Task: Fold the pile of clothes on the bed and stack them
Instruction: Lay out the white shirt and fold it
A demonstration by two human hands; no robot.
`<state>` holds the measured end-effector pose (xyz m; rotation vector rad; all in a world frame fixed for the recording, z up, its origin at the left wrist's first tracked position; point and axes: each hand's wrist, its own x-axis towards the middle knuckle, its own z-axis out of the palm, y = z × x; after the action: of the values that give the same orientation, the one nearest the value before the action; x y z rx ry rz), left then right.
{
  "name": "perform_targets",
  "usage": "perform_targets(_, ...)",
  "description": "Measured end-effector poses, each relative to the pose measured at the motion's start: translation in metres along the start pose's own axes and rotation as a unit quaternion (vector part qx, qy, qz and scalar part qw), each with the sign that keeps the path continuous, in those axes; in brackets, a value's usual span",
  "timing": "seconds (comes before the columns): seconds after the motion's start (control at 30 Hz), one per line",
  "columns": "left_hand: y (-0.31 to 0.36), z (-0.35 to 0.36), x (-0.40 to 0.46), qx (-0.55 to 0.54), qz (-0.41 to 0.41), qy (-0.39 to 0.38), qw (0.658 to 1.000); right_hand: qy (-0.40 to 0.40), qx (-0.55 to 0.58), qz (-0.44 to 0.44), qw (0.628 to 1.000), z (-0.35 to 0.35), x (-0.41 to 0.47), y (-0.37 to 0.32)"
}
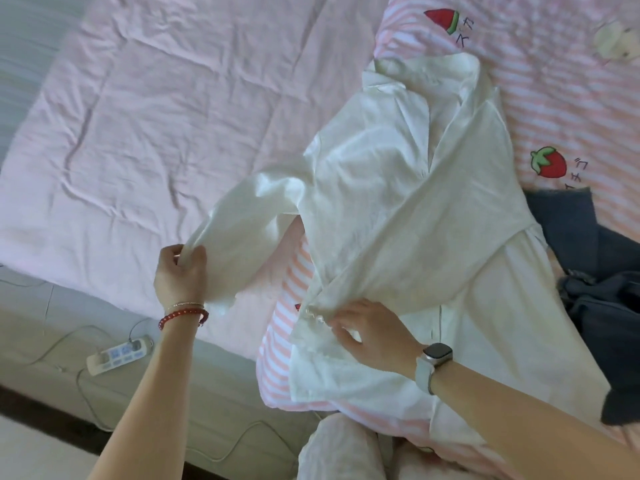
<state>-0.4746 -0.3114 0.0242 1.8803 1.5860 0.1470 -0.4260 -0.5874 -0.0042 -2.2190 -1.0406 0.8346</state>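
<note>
Seen from the head camera, a white collared shirt (408, 209) lies spread on a bed, its collar toward the far side and its hem toward the near edge, resting mostly on a pink-and-white striped quilt (568, 109) printed with strawberries. One sleeve already lies folded diagonally across the chest of the shirt. The other sleeve stretches out to the left, lifted off the plain pink sheet (145, 109), and the left hand (180, 275) holds its cuff end with the fingers curled closed around the fabric. That wrist wears a red bead bracelet (183, 315) and a thinner chain beside it. The right hand (370, 336) rests on the near left part of the shirt's body, fingers together and bent, pinching the cloth at the end of the folded sleeve; its wrist carries a smartwatch (434, 356) on a pale band. Dark blue-grey clothes (599, 271) sit heaped at the right, touching the shirt's right edge and partly on the quilt. Down on the floor to the near left lies a white power strip (119, 355) with its cable trailing along the bed base.
</note>
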Motion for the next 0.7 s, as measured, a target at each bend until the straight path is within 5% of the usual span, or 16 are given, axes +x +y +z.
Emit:
perform_targets(0.13,0.009,-0.007,-0.001,0.015,0.015,-0.091,0.996,-0.07,-0.063,-0.079,0.992,0.001,-0.002,0.005)
perform_targets(0.23,0.021,-0.021,-0.014,-0.097,0.055,-0.214,0.97,-0.073,0.118,0.063,0.988,-0.019,0.008,-0.014)
perform_targets(0.27,0.029,-0.026,-0.024,-0.151,0.068,-0.291,0.942,-0.056,0.236,0.145,0.959,-0.029,0.016,-0.021)
perform_targets(0.37,0.052,-0.032,-0.058,-0.144,0.104,-0.537,0.825,0.0,0.559,0.316,0.766,-0.055,0.045,-0.028)
perform_targets(0.43,0.061,-0.022,-0.067,-0.106,0.137,-0.538,0.825,0.012,0.602,0.357,0.715,-0.063,0.054,-0.025)
perform_targets(0.57,0.061,0.01,-0.048,-0.163,0.029,-0.357,0.919,0.07,0.467,0.348,0.81,-0.057,0.057,-0.019)
perform_targets(0.7,0.05,0.046,-0.032,-0.088,-0.074,-0.384,0.916,0.175,0.326,0.361,0.856,-0.048,0.056,-0.024)
